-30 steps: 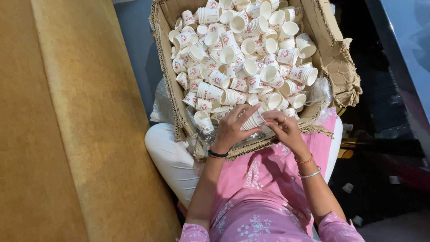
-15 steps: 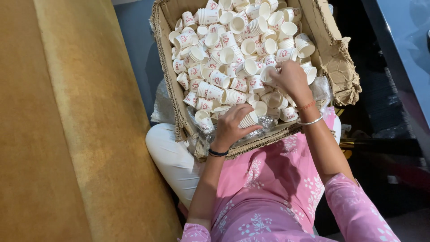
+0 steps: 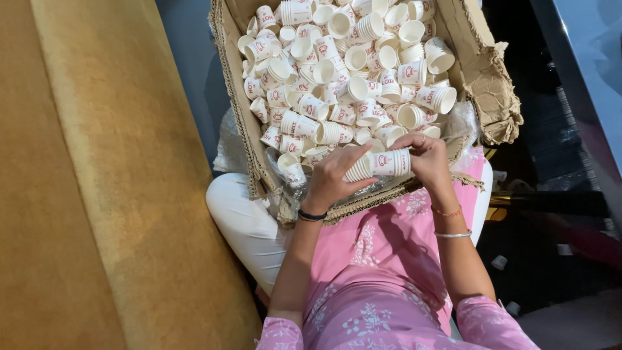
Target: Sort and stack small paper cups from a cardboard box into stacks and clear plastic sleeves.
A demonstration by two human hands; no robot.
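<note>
Pink patterned cloth [image 3: 389, 285] is seen nearest, over the lap. Just beyond it, a short stack of nested paper cups [image 3: 379, 164] is held on its side between both hands: the left hand [image 3: 334, 178] is curled around its rim end, the right hand [image 3: 424, 159] is closed on its base end. Farther off, a torn cardboard box [image 3: 489, 84] is filled with loose white cups [image 3: 343, 71].

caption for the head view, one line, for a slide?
Both hands, left and right, hold a nested stack of paper cups over a cardboard box of loose cups.
</note>
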